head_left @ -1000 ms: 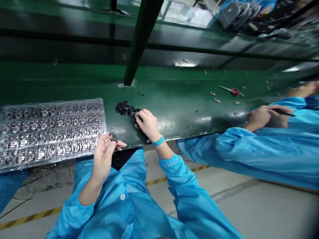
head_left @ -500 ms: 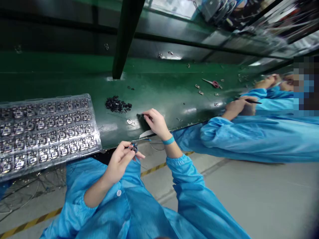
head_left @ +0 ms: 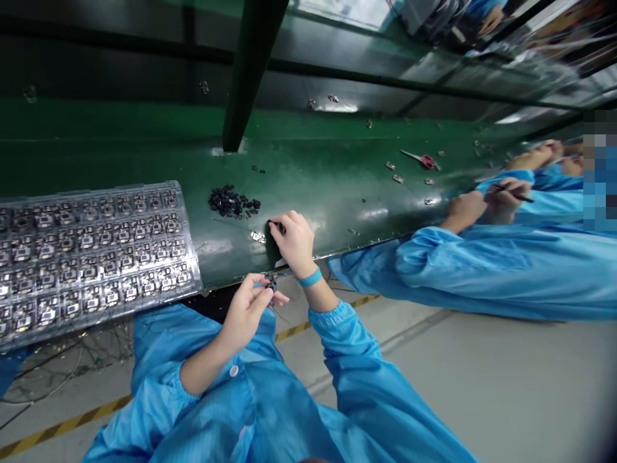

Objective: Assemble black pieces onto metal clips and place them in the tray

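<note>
Green workbench (head_left: pixel 328 180); left grip (head_left: pixel 247 312) clamped on dark component (head_left: pixel 272 281), any lettering illegible; right grip (head_left: pixel 297 243) apart or together, unclear

1 left hand (head_left: pixel 245 313), 1 right hand (head_left: pixel 295 243), 1 wristband (head_left: pixel 310 278). 1 tray (head_left: pixel 193 260) with 4 rows of boards (head_left: pixel 87 240). 1 pile (head_left: pixel 230 201) of black parts, too jumbled to count; 2 bits (head_left: pixel 255 168) behind. 1 loose board (head_left: pixel 258 237). 1 pair of scissors (head_left: pixel 426 161). 1 post (head_left: pixel 250 67).

Green bench (head_left: pixel 328 161), glossy | dark post (head_left: pixel 253 67) | grey floor (head_left: pixel 482 379) | yellow-black floor stripe (head_left: pixel 108 407) | pale glare (head_left: pixel 376 213)
</note>
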The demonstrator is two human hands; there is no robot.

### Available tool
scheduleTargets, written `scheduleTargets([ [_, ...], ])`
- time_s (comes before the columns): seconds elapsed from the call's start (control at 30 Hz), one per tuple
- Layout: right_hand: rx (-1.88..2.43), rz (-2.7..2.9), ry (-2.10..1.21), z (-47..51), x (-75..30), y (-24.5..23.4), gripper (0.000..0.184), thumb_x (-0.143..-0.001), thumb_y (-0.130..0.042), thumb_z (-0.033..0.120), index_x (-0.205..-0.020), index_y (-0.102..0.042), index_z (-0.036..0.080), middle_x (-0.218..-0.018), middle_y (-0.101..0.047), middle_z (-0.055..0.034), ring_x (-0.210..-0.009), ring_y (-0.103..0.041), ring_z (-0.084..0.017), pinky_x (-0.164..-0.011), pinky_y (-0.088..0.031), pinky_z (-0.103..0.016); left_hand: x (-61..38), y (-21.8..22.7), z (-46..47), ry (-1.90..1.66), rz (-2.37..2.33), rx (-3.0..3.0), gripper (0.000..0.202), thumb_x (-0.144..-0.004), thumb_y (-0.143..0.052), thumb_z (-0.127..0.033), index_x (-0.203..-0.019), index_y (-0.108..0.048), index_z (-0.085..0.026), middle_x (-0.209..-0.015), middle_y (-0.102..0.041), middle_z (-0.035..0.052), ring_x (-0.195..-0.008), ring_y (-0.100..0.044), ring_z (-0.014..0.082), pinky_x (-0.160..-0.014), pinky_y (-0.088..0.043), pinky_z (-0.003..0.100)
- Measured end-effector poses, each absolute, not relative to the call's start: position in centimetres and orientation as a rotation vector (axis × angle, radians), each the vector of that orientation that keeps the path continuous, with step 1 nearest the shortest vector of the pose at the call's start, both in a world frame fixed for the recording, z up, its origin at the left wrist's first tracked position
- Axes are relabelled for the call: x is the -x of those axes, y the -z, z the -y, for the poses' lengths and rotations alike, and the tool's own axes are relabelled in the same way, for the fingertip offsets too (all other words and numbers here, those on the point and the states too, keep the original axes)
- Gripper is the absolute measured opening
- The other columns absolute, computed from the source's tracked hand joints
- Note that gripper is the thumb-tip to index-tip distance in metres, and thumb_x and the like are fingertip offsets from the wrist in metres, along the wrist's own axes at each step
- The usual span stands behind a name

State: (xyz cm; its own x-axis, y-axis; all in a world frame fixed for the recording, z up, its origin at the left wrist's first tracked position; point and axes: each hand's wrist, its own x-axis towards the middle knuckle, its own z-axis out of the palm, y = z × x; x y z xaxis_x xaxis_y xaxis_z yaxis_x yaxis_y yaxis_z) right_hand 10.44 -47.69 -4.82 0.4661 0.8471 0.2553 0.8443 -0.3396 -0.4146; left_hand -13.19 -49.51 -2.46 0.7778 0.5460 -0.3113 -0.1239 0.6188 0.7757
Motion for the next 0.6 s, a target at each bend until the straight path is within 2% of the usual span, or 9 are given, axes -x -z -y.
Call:
scheduleTargets([
  [0.07, 2.148, 1.355, -0.134, 47.6, -10.5, 4.5, 0.02, -0.112, -0.065, 0.035, -0.099, -0.076, 0.026, -0.104, -0.077, -0.0102, -0.1, -0.069, -0.03, -0.092, -0.058, -0.045, 13.2, 2.7, 49.2, -0.434, -0.597, -0.826, 0.052, -0.101, -0.079, -0.073, -0.11, -0.056, -0.028, -0.101, -0.09, 0.0102, -0.09, -0.083, 0.0266, -0.086, -0.061, 0.04],
  [0.17, 1.971, 1.206, -0.395, 48.3, -10.1, 3.6, 0.026, -0.111, -0.067, 0.05, -0.105, -0.075, 0.026, -0.101, -0.078, -0.0078, -0.094, -0.071, -0.027, -0.09, -0.06, -0.043, 13.2, 3.0, 48.9, -0.47, -0.637, -0.816, 0.051, -0.101, -0.079, -0.072, -0.11, -0.055, -0.028, -0.099, -0.09, 0.0093, -0.087, -0.082, 0.0262, -0.083, -0.061, 0.039],
  [0.3, 1.77, 0.946, -0.699, 50.9, -7.7, 1.8, 0.041, -0.104, -0.077, 0.067, -0.112, -0.075, 0.027, -0.107, -0.081, -0.0077, -0.099, -0.077, -0.027, -0.093, -0.064, -0.043, 13.3, 3.1, 48.7, -0.503, -0.671, -0.785, 0.05, -0.101, -0.08, -0.07, -0.111, -0.056, -0.027, -0.097, -0.089, 0.0085, -0.086, -0.082, 0.0261, -0.082, -0.06, 0.038],
  [0.47, 1.642, 0.767, -0.969, 53.4, -4.9, 0.8, 0.044, -0.091, -0.094, 0.066, -0.104, -0.08, 0.027, -0.101, -0.082, -0.0055, -0.093, -0.076, -0.024, -0.087, -0.065, -0.039, 13.3, 3.4, 48.7, -0.548, -0.693, -0.781, 0.05, -0.102, -0.081, -0.068, -0.114, -0.057, -0.026, -0.094, -0.087, 0.0071, -0.088, -0.084, 0.0258, -0.082, -0.059, 0.036],
  [0.6, 1.512, 0.711, -1.089, 53.3, -4.5, 1.1, 0.039, -0.084, -0.103, 0.057, -0.092, -0.082, 0.025, -0.096, -0.081, -0.0031, -0.086, -0.073, -0.019, -0.079, -0.061, -0.032, 13.3, 3.9, 48.8, -0.588, -0.687, -0.799, 0.052, -0.103, -0.08, -0.069, -0.116, -0.058, -0.024, -0.093, -0.086, 0.0066, -0.088, -0.084, 0.0252, -0.081, -0.06, 0.035],
])
